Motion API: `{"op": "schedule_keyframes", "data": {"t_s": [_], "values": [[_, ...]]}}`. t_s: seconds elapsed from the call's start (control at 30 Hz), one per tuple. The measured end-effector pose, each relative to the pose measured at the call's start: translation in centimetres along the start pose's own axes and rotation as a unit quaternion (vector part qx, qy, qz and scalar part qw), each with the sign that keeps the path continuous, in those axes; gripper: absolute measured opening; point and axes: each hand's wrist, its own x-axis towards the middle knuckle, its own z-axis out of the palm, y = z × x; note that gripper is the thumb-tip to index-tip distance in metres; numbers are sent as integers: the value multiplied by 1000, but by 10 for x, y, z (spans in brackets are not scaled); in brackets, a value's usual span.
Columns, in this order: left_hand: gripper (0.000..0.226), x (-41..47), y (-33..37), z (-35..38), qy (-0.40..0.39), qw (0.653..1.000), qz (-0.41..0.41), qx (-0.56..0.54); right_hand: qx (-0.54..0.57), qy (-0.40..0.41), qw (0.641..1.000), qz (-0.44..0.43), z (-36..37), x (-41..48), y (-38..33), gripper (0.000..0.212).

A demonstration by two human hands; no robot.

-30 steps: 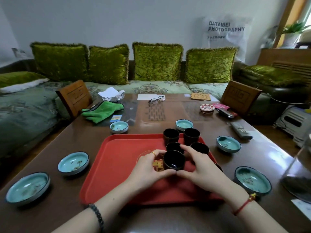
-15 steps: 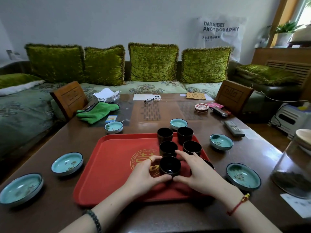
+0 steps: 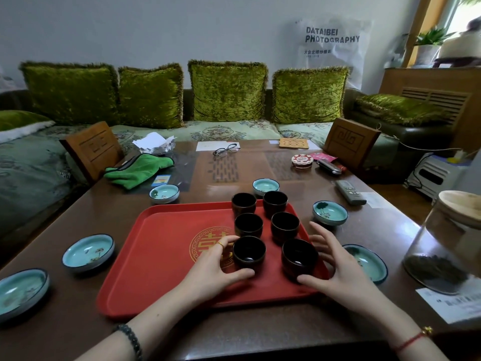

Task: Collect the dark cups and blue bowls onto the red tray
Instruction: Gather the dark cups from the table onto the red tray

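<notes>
- Glossy brown desk (image 3: 109, 220), spanning the whole near view.
- Red tray (image 3: 166, 251), lying flat on the desk at the near middle.
- Left hand (image 3: 213, 267), gripping the near-left cup (image 3: 249, 252) on the tray, with the thumb on its near side and the fingers curled against its far side.
- Right hand (image 3: 335, 269), relaxed, fingers spread and loosely cupped beside the near-right cup (image 3: 299, 259), thumb touching its base.
- Six blue bowls (image 3: 88, 252), all on the desk off the tray: two at the near left, two just past the far edge, two at the right.
- Six dark cups (image 3: 285, 225), standing upright in two columns of three on the tray's right half.
</notes>
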Motion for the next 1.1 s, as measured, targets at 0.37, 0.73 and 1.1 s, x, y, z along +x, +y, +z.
{"op": "schedule_keyframes", "data": {"t_s": [0.37, 0.73, 1.1], "values": [[54, -6, 4, -2, 8, 1000, -11, -4, 29, 49, 998, 18, 12, 0, -1, 90], [34, -3, 8, -5, 14, 999, -19, -47, 75, 42, 996, 25, 7, 8, -3, 87], [55, 50, 8, -25, 30, 999, -37, -25, 139, 37, 986, 83, -9, 67, 4, 60]]}}
